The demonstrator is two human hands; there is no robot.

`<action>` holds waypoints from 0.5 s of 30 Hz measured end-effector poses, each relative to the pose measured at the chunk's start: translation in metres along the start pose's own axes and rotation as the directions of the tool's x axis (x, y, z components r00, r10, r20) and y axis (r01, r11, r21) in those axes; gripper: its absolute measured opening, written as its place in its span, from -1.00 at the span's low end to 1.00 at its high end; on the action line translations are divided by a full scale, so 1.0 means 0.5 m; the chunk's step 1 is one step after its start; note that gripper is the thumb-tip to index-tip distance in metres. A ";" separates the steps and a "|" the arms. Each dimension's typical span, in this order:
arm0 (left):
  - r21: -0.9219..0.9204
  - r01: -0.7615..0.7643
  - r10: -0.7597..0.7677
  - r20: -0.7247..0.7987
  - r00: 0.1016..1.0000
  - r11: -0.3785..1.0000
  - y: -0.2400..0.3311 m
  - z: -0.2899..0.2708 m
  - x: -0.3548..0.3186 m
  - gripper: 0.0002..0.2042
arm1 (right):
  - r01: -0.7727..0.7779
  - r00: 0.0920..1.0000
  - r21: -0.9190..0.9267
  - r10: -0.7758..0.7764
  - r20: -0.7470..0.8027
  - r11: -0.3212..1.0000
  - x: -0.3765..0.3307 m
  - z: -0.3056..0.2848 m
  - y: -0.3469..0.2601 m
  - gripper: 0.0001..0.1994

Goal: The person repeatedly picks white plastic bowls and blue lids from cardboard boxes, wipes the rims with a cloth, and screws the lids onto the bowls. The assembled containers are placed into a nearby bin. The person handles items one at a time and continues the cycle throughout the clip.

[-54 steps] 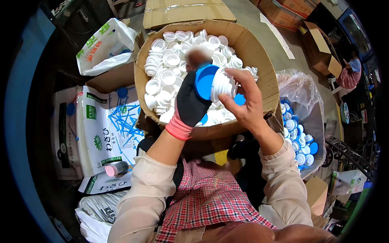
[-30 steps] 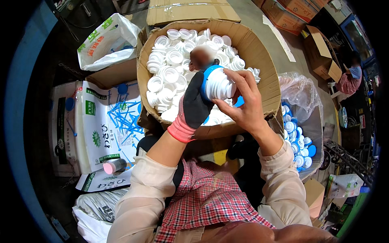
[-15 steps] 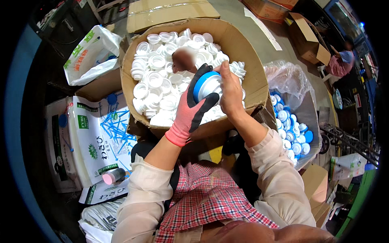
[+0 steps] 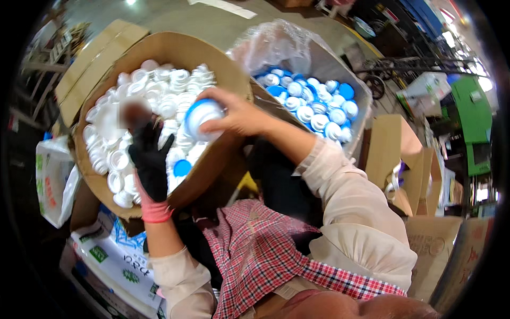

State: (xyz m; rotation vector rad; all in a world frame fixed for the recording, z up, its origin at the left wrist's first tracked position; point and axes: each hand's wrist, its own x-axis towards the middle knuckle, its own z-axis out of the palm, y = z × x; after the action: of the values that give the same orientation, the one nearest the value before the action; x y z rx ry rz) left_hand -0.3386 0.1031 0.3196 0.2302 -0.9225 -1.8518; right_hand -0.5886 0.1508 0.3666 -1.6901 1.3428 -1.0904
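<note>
My bare right hand (image 4: 236,116) grips a white cap with a blue rim (image 4: 202,118), thumb below and fingers above it, over the right side of a big cardboard box (image 4: 226,69). My left hand (image 4: 151,167), in a pink and black glove, is over the white plastic caps (image 4: 169,106) filling that box. Its thumb stands away from its fingers, and I see nothing held in it. A blurred brown shape hides its fingertips. A blue disc-shaped piece (image 4: 182,168) lies among the caps near the gloved thumb.
Right of the box stands a plastic-lined container (image 4: 361,109) holding many blue and white caps (image 4: 319,122). Open cardboard boxes (image 4: 390,159) stand farther right. A white bag (image 4: 53,181) and a printed sheet with blue strips (image 4: 119,260) lie at left.
My view has swung to the right. My hands, earlier together around the blue and white cap, are apart; the left has let go and the right carries the cap.
</note>
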 end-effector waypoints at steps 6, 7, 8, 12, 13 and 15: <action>0.449 0.121 -0.055 -0.158 0.986 0.885 -0.008 0.012 0.017 -0.56 | -0.735 0.571 -0.417 0.158 -0.805 0.535 -0.393 -0.478 0.320 -0.30; 0.496 0.149 -0.063 -0.186 0.980 0.856 -0.004 0.012 0.012 -0.56 | -0.838 0.442 -0.314 0.217 -0.871 0.445 -0.446 -0.518 0.326 -0.27; 0.532 0.178 -0.076 -0.208 0.975 0.828 -0.006 0.016 0.012 -0.56 | -0.914 0.348 -0.271 0.237 -0.907 0.302 -0.506 -0.547 0.337 -0.22; 0.508 0.265 -0.153 -0.252 0.956 0.820 -0.023 0.017 0.022 -0.58 | -0.967 0.232 -0.249 0.549 -0.803 0.044 -0.644 -0.605 0.379 -0.18; 0.470 0.273 -0.165 -0.258 0.952 0.839 -0.031 0.003 0.028 -0.59 | -0.956 0.260 -0.294 0.443 -0.858 -0.008 -0.675 -0.613 0.406 -0.22; 0.441 0.265 -0.144 -0.289 0.946 0.858 -0.023 -0.028 0.024 -0.62 | -0.876 0.428 -0.463 0.226 -0.875 -0.133 -0.648 -0.582 0.425 -0.38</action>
State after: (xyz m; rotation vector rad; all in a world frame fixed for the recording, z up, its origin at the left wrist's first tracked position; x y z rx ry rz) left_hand -0.3447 0.0881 0.3049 0.8769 -1.2014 -1.7070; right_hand -0.9711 0.4157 0.2302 -0.8496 3.2812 0.1397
